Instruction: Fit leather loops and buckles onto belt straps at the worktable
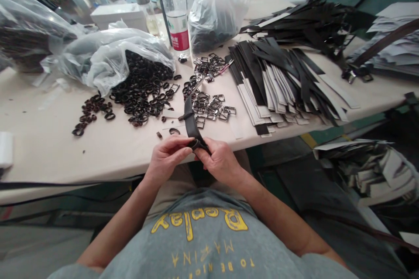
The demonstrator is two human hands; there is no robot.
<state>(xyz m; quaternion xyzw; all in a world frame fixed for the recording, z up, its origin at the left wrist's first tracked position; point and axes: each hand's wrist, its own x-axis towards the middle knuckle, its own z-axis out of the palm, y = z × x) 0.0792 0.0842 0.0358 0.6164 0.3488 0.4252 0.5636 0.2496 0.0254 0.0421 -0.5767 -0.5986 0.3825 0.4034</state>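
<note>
A short black leather belt strap (pixel 193 127) rises from between my hands and leans over the table's front edge. Closed around its lower end is my right hand (pixel 223 160), thumb pressed along it. My left hand (pixel 169 155) pinches a small black belt loop (pixel 195 143) at that same end; the fingers partly cover where loop and strap meet. Just beyond the strap lies a heap of metal buckles (pixel 212 107). Loose black belt loops (pixel 140 104) spread to the left of it, with a single loop (pixel 174 131) close to my left hand.
A plastic bag (pixel 98 59) spills loops at the left. Behind stand a bottle (pixel 178 30) and a tied clear bag (pixel 216 13). Stacked black strips with white ends (pixel 275 80) cover the table's right part. Below right is a sack of offcuts (pixel 376 170).
</note>
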